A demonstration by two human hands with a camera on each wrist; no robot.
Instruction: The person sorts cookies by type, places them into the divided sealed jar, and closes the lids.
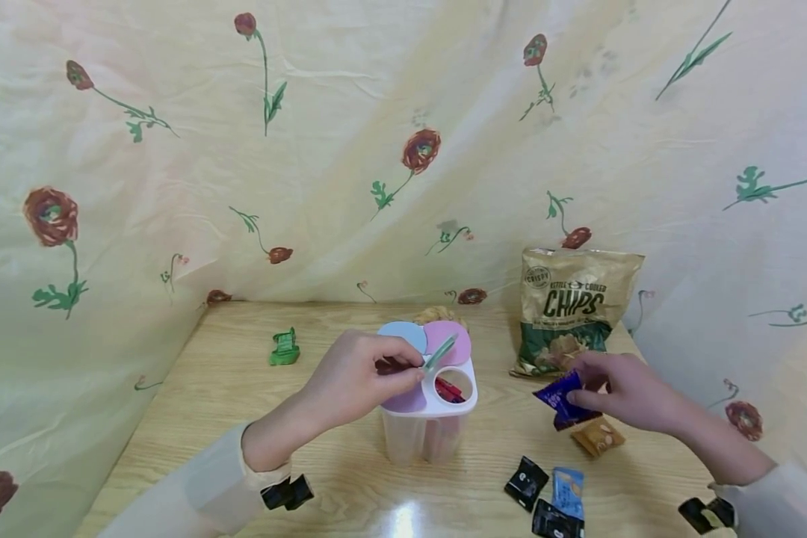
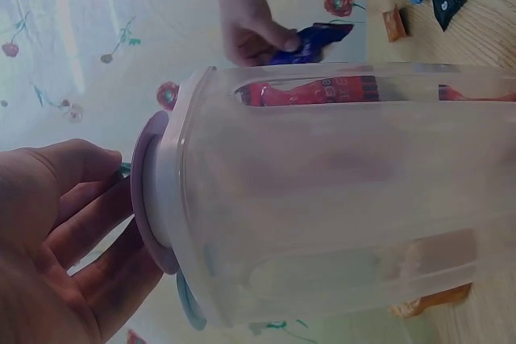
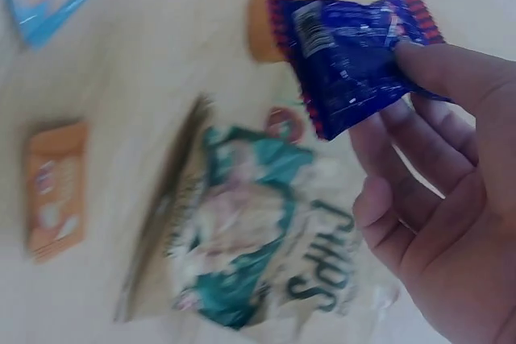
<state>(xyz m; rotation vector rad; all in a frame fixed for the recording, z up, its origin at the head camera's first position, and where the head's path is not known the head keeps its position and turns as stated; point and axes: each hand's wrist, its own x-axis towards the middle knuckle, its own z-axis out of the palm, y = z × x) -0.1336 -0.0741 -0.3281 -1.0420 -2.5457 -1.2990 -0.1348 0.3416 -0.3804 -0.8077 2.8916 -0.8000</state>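
My left hand [image 1: 353, 377] is over the clear plastic container [image 1: 403, 441] and pinches a pale green round lid [image 1: 441, 353], tilted on edge. Directly beneath that lid is an uncovered round opening, where red packets [image 1: 449, 390] show inside. Blue [image 1: 403, 334], pink [image 1: 453, 344] and purple [image 1: 403, 402] lids cover the container's other openings. To the right, my right hand [image 1: 622, 392] pinches a shiny dark blue snack packet [image 3: 355, 54] with red serrated ends between thumb and fingers. The packet is above the table, in front of the chip bag.
An upright chip bag [image 1: 565, 314] stands at the back right. Below the right hand lies an orange-brown packet [image 1: 598, 437]. Nearer are a black packet [image 1: 526, 482], another black one and a light blue packet [image 1: 568, 489]. A green packet [image 1: 285, 347] lies at the left.
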